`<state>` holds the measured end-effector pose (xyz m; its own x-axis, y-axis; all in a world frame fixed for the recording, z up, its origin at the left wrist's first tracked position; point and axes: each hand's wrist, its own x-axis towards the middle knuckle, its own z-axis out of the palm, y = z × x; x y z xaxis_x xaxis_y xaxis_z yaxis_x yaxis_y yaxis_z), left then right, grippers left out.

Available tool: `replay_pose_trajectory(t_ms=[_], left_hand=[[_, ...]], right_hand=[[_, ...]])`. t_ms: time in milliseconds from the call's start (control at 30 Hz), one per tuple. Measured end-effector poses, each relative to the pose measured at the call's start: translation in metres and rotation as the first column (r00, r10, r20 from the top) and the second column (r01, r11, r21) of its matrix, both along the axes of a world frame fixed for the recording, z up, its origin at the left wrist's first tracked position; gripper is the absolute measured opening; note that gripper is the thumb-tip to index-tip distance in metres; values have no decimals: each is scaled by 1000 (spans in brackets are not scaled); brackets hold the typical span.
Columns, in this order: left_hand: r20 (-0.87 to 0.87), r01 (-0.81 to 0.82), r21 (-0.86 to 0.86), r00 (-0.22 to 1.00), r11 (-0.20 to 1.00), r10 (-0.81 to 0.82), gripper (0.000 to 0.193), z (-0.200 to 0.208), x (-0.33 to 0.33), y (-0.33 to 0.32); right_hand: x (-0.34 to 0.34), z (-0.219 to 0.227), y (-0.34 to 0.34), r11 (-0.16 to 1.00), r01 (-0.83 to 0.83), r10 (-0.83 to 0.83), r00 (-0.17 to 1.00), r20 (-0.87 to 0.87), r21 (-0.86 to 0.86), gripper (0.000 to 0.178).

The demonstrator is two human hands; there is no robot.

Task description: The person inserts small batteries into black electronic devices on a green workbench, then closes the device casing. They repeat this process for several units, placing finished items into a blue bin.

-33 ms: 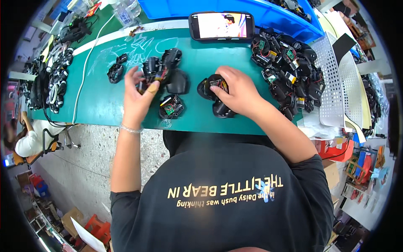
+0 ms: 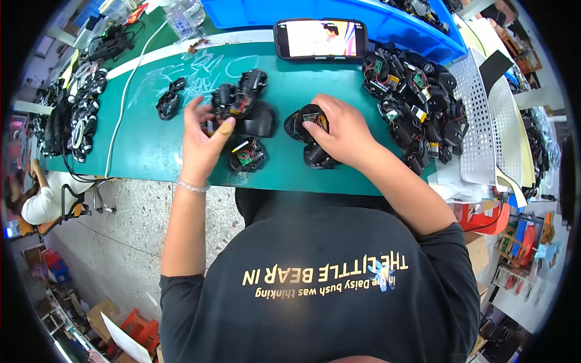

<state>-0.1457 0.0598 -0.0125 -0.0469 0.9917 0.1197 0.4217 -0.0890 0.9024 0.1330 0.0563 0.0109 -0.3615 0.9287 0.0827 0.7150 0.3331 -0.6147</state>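
My right hand [image 2: 344, 130] grips a black rounded plastic housing [image 2: 313, 116], its thumb over the circuit board and wires inside. More dark shell parts [image 2: 318, 156] lie under and beside that hand. On the left, my left hand [image 2: 204, 136] reaches beside a cluster of black housings [image 2: 239, 100], fingers apart and slightly blurred. Its thumb carries a yellowish covering and touches or nearly touches the cluster. A smooth black shell [image 2: 260, 120] lies right of the thumb. Nearer me sits an opened housing [image 2: 247, 155] with a green board, and a smaller black piece [image 2: 168, 104] lies farther left.
A heap of wired black housings [image 2: 417, 103] fills the table's right side, beside a white perforated tray [image 2: 478, 121]. A phone [image 2: 321, 39] leans before a blue bin [image 2: 242, 12]. A white cable [image 2: 123, 100] crosses at left, near bundled cables [image 2: 78, 115]. Another person [image 2: 45, 202] sits far left.
My left hand and the black parts near it have shifted slightly to the right. My right hand keeps its hold on the housing, almost unmoved.
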Motion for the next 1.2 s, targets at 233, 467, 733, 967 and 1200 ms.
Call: replay_pose_trajectory(t_ms=[233, 467, 733, 967, 1200], left_hand=[[42, 45, 15, 998, 999, -46, 77, 8, 40, -17], [-155, -38, 269, 985, 963, 82, 85, -4, 53, -45], [-544, 210, 146, 834, 967, -99, 117, 10, 41, -50], [-566, 521, 63, 721, 851, -399, 129, 22, 2, -24], [-520, 642, 76, 678, 763, -519, 139, 24, -17, 18]], right_hand=[[-34, -23, 18, 977, 193, -113, 836, -538, 96, 37], [-44, -3, 36, 983, -63, 100, 971, -217, 172, 63], [-39, 2, 60, 896, -386, 400, 916, -21, 218, 77], [-13, 20, 61, 836, -542, 545, 838, -16, 89, 88], [4, 13, 53, 854, -511, 512, 859, 15, 101, 112]])
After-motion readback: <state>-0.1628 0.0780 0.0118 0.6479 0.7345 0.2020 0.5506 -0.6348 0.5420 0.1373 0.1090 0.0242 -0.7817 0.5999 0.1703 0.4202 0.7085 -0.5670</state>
